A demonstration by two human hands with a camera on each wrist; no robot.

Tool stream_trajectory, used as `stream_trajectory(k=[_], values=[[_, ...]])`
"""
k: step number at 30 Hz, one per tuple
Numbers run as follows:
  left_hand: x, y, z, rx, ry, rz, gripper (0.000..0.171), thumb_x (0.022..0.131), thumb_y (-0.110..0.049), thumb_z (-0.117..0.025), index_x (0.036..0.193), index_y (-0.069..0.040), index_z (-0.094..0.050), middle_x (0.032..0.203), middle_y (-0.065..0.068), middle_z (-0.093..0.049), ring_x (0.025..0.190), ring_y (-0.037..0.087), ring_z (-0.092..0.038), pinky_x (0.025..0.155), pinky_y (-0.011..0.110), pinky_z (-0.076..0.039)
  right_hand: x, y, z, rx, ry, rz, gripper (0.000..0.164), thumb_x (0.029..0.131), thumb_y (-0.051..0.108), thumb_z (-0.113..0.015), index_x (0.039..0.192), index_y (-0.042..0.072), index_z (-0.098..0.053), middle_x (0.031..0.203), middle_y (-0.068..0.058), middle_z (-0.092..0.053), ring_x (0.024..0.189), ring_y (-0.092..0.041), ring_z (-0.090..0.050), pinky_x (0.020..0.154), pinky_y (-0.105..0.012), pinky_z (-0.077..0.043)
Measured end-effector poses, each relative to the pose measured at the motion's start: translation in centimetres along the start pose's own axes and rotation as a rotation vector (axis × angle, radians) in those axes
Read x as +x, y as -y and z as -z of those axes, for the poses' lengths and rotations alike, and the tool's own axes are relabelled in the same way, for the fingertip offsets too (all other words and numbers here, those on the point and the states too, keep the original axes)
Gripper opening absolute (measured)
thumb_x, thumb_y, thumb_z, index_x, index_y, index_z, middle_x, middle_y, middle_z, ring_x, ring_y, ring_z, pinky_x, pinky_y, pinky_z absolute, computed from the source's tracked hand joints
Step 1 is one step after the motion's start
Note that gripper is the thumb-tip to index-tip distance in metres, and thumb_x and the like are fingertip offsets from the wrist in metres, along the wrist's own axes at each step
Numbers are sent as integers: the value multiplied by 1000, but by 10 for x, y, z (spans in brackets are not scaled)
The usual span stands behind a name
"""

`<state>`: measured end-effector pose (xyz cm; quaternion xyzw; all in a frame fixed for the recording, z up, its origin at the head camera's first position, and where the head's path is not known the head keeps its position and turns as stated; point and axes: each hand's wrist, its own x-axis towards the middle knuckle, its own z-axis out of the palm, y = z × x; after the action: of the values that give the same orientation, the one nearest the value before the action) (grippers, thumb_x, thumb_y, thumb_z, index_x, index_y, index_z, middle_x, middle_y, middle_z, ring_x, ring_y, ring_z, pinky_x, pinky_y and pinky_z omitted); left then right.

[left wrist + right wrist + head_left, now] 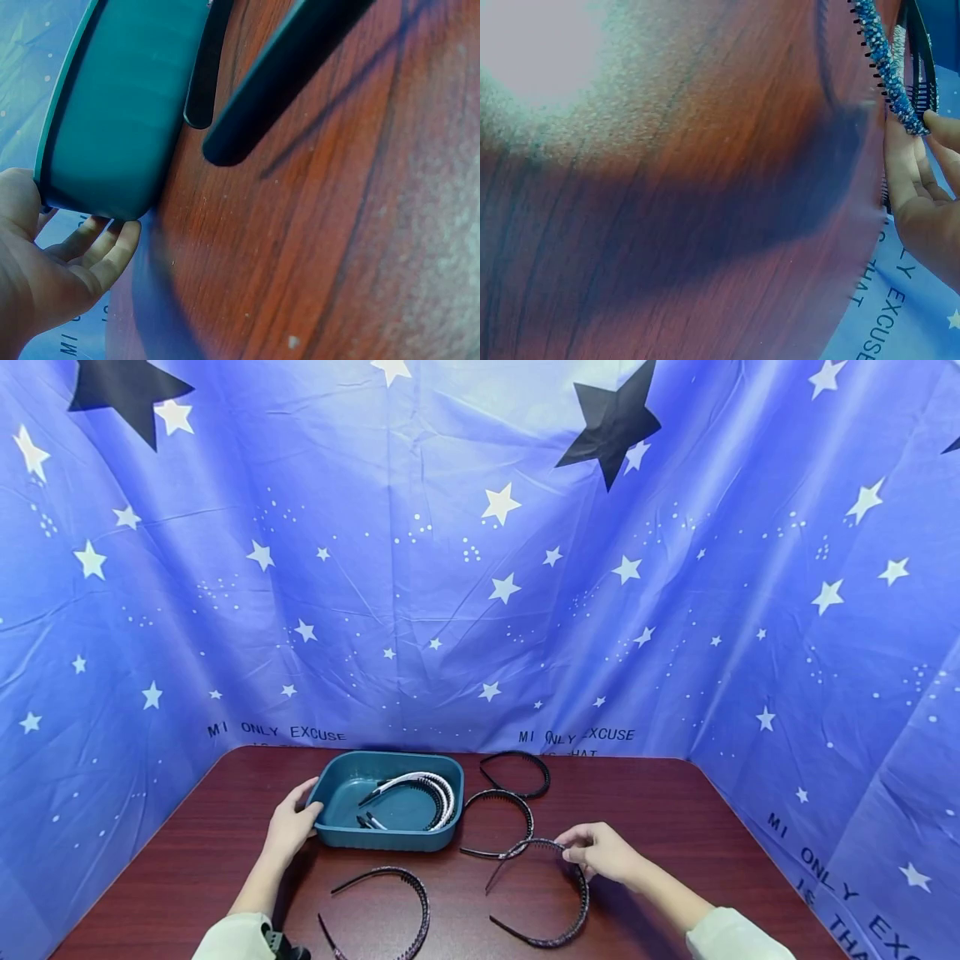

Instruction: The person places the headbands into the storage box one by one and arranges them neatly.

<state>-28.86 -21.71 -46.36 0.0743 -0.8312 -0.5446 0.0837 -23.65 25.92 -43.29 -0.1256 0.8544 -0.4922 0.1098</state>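
My left hand (288, 827) grips the left end of a teal plastic bin (382, 841), thumb at the rim and fingers against the outer side. Inside the bin, a white headband (442, 789) lies among black toothed ones at the right end. My right hand (603, 852) pinches a dark headband (583, 910) by its curved band, tilted, its two tips pointing left. In the right wrist view this headband (885, 60) shows glittering beads outside and black teeth along one edge. Close to the left wrist camera, dark headband tips (225, 146) show beside the bin.
Right of the bin lie a toothed headband (531, 814) and, farther back, a black headband (547, 777). Another headband (426, 910) rests at the front, below the bin. Star-printed blue cloth (465, 610) surrounds the reddish-brown table (645, 793) at the back and sides.
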Motion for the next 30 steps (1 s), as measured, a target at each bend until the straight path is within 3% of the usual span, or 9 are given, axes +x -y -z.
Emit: stream_trajectory(k=[8,15,30], values=[[-1,-1,0,0,2,-1,51,92,-9,-46,141,-4,-37,121,32,-49,79,20,-59,61,28,-53,3,4,6,94,-22,-25,33,86,9,-61,113,-10,-59,76,2,-56,62,-9,-51,56,-29,-52],[-1,-1,0,-4,1,1,50,92,-9,-46,141,-5,-37,122,32,-49,79,20,-59,61,28,-53,4,15,9,188,-35,-49,40,86,9,-60,119,-13,-54,73,3,-52,62,-10,-54,61,-31,-53],[-1,-1,0,6,6,4,51,92,-9,-46,142,-5,-36,122,32,-48,81,23,-59,62,29,-53,18,26,7,303,-106,-54,42,86,6,-58,122,-15,-50,75,4,-55,65,-8,-53,60,-25,-51]])
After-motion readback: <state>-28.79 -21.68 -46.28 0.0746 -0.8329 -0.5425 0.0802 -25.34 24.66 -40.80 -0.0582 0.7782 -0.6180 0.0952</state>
